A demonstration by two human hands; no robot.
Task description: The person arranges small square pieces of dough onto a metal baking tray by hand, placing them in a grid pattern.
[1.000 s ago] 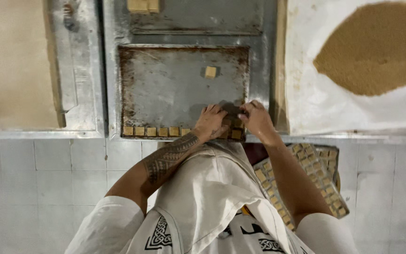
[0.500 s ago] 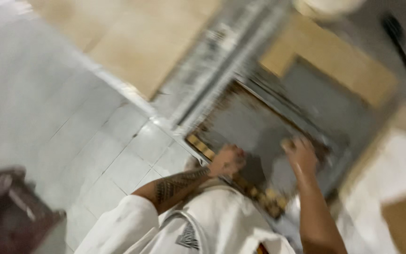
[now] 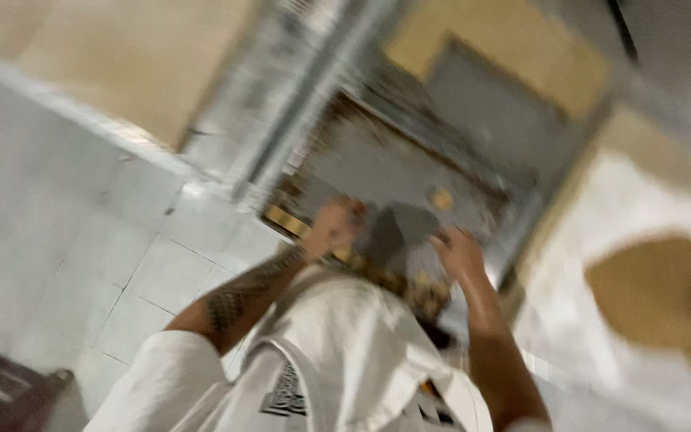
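A: Tiled counter front (image 3: 121,264) runs lower left, view heavily blurred. Grey metal tray (image 3: 377,172) lies on top, long axis slanting up-right.

B: Hands?

A: Left hand (image 3: 336,226) sits at the tray's near edge, by a row of tan blocks (image 3: 285,222); closed or open, cannot tell. Right hand (image 3: 459,252) rests on the tray, fingers loosely spread, holding nothing visible.

B: Loose block?

A: One tan square (image 3: 441,198), just beyond the right hand, nearer it than the left.

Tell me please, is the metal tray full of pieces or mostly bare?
Mostly bare: the metal tray shows one small tan piece and a row at its near edge.
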